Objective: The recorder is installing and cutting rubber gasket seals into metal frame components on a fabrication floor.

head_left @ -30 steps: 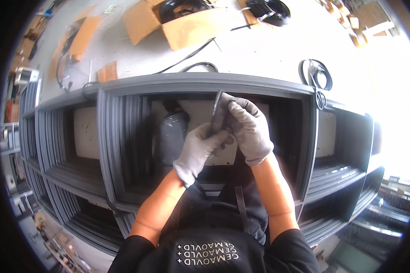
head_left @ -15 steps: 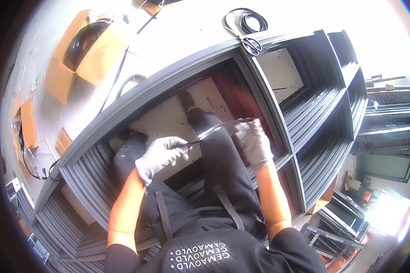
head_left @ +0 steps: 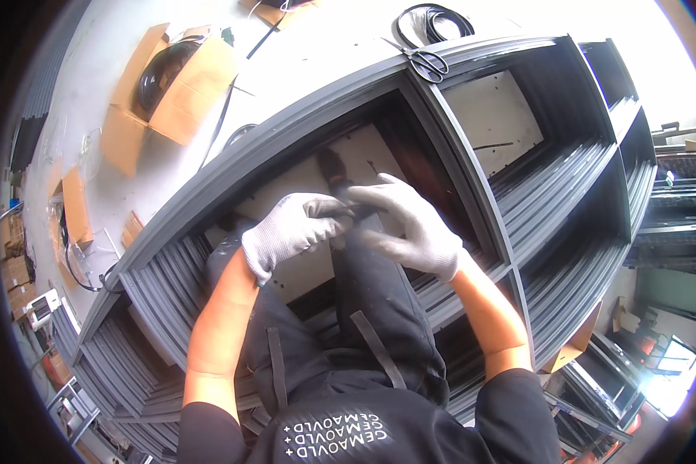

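Observation:
My left hand (head_left: 294, 232), in a pale grey knitted glove, is closed with fingertips and thumb pinched together on a dark strip, most of it hidden behind my fingers. Close beside it is my right hand (head_left: 417, 228), in a matching glove. Its fingers stretch toward the left fingertips, spread apart from the thumb, which is smeared by motion. Both hands are above my dark-trousered legs, inside an opening of the stacked dark grey frames (head_left: 325, 97). Whether the right fingers touch the strip is hard to make out.
Black-handled scissors (head_left: 429, 67) lie on the frames' far edge, beside a coil of black strip (head_left: 445, 27). An open cardboard box (head_left: 189, 97) with a black coil stands on the pale floor at the far left. More dark frames (head_left: 595, 387) lean at the right.
My hands have come together from a wider spacing. The black strip stretched between them before is now mostly hidden. My right fingers have opened, and the view has shifted slightly.

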Demonstrator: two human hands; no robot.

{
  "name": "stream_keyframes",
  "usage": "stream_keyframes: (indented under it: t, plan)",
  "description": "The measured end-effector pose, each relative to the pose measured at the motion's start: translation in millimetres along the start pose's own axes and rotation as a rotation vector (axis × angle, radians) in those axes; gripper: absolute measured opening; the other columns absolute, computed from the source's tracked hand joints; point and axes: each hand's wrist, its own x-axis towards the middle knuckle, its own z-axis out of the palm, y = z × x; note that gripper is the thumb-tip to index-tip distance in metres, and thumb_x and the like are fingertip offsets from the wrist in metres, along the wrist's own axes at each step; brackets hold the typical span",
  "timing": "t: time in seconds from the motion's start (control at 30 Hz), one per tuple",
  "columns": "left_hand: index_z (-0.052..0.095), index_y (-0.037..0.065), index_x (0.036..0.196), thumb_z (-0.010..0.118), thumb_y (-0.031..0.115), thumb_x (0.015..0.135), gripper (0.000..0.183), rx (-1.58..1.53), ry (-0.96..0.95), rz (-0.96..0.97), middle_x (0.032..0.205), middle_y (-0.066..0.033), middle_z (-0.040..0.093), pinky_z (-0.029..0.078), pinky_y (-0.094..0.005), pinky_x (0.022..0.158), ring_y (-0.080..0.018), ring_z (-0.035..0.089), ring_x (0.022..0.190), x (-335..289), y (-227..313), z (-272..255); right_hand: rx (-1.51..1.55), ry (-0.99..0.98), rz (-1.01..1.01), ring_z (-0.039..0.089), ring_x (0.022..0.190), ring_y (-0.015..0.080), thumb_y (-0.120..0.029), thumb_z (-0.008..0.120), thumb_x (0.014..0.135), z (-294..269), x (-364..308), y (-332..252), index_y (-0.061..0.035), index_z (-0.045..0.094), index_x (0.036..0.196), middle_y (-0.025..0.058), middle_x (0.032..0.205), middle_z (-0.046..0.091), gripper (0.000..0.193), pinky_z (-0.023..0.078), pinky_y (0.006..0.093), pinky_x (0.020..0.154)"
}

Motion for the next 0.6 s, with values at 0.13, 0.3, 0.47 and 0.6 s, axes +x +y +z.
stream_keyframes:
  t: [0.13,0.3,0.47,0.6]
  plan:
    - [0.067,0.001,0.105,0.069,0.013,0.085,0.023,0.019,-0.215,0.078,0.083,-0.0035,0.068,0.048,-0.0218,0.067,-0.0074,0.06,0.071,-2,-3,4,-0.051,-0.053,0.115,0.062,0.082,0.0304,-0.019,0.071,0.076,-15,-17,-9,-0.0059,0.064,0.108,0.0133,0.087,0.064,0.035,0.049,0.0368,0.075]
    - [0.068,0.005,0.104,0.069,0.014,0.082,0.024,0.59,-0.326,0.03,0.083,-0.002,0.069,0.051,-0.0255,0.072,-0.009,0.063,0.074,-23,-4,-2,0.044,-0.002,0.644,0.064,0.074,0.0212,-0.011,0.067,0.081,-53,-86,-33,-0.003,0.068,0.089,0.0084,0.076,0.063,0.012,0.051,0.0295,0.069]
    - [0.068,0.01,0.098,0.066,0.022,0.082,0.02,0.977,-0.361,0.31,0.077,-0.0074,0.067,0.05,-0.0321,0.065,-0.0189,0.064,0.067,-15,-23,7,-0.11,-0.439,0.836,0.067,0.085,0.0237,-0.025,0.067,0.084,-59,-154,-30,-0.0007,0.067,0.103,0.012,0.094,0.069,0.03,0.052,0.0343,0.081]
    - [0.066,0.013,0.098,0.061,0.029,0.082,0.023,0.974,-0.364,0.548,0.088,-0.0092,0.066,0.049,-0.0368,0.076,-0.0288,0.063,0.087,18,-5,59,0.176,-0.058,0.397,0.067,0.09,0.0219,-0.024,0.065,0.087,3,-131,-16,0.0016,0.053,0.124,0.0121,0.097,0.069,0.046,0.051,0.0331,0.085]
